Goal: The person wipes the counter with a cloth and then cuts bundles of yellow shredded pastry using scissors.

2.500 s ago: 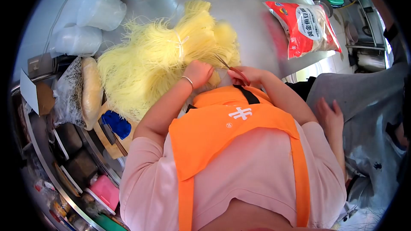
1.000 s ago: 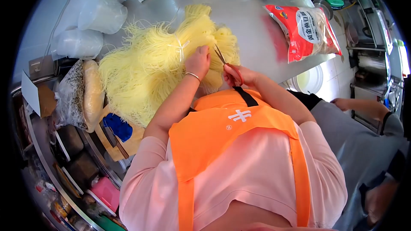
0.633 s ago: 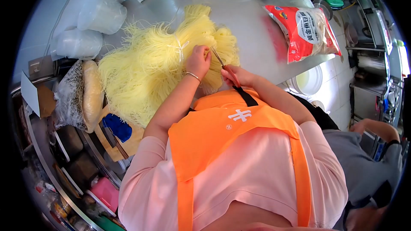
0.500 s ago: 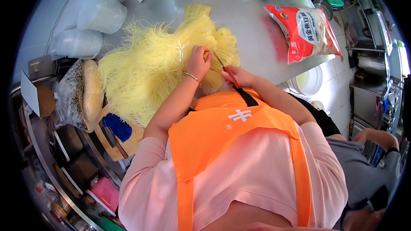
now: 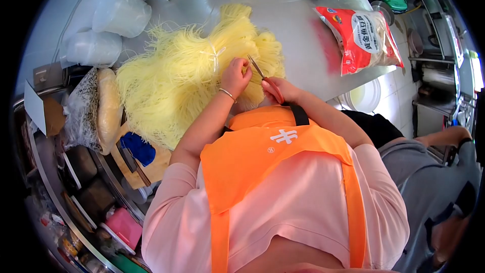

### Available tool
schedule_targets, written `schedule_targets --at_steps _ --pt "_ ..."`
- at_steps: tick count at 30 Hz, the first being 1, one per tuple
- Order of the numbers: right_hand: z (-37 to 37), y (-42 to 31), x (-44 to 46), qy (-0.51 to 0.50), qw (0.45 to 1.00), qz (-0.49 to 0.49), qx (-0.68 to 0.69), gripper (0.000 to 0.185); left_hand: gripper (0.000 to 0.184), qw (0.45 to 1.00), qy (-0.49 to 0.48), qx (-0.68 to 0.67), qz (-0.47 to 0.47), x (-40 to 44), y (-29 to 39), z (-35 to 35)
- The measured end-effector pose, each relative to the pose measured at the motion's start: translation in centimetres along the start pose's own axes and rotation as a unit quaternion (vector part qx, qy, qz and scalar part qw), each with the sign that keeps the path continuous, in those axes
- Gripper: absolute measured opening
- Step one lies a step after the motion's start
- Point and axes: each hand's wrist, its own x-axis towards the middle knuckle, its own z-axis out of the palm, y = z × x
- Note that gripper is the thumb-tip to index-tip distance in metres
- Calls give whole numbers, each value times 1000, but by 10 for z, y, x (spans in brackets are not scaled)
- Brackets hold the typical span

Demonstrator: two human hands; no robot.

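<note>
Grey metal counter (image 5: 298, 35), centre top: bundled thin yellow noodles (image 5: 177, 76). Right hand (image 5: 279, 90) grips red-handled metal scissors (image 5: 271, 87); left hand (image 5: 236, 77) at noodles, fingers curled, grip unclear. White-tiled floor (image 5: 398, 96), right.

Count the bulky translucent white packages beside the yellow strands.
2: the farther package and the nearer package, both left of the yellow strands. Any lying behind or under them would be hidden.
</note>
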Motion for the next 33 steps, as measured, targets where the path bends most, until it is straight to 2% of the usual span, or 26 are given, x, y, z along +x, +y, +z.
schedule_targets --at_steps 2,4,9,13,16,18,22,27,33 --pt "1 1 -1 14 1000 -2 -26 50 17 1000 -6 -2 -8 -2 -3 0" --pt "3 1 -4 28 998 -3 -51 50 16 998 33 13 60 -3 -5 2" --pt "9 -4 -14 67 989 4 -131 49 14 998 24 15 54 -9 0 0" --pt "9 -2 -16 78 989 18 -122 48 12 998 32 -8 45 -11 -2 2" --pt "6 -3 -19 60 990 8 -127 47 11 997 49 -23 47 -9 -4 3" --pt "1 -1 -23 38 996 -16 -82 44 11 998 45 -30 41 -10 -4 2" --pt "-16 -11 -45 -18 998 13 -66 43 11 998 33 -36 32 -10 -2 1" --pt "-27 0 -47 -56 998 9 14 50 11 997 48 -38 40 -10 -4 4" --pt "-23 -13 -50 -74 996 36 30 55 10 998 32 -25 43 -11 -6 3"
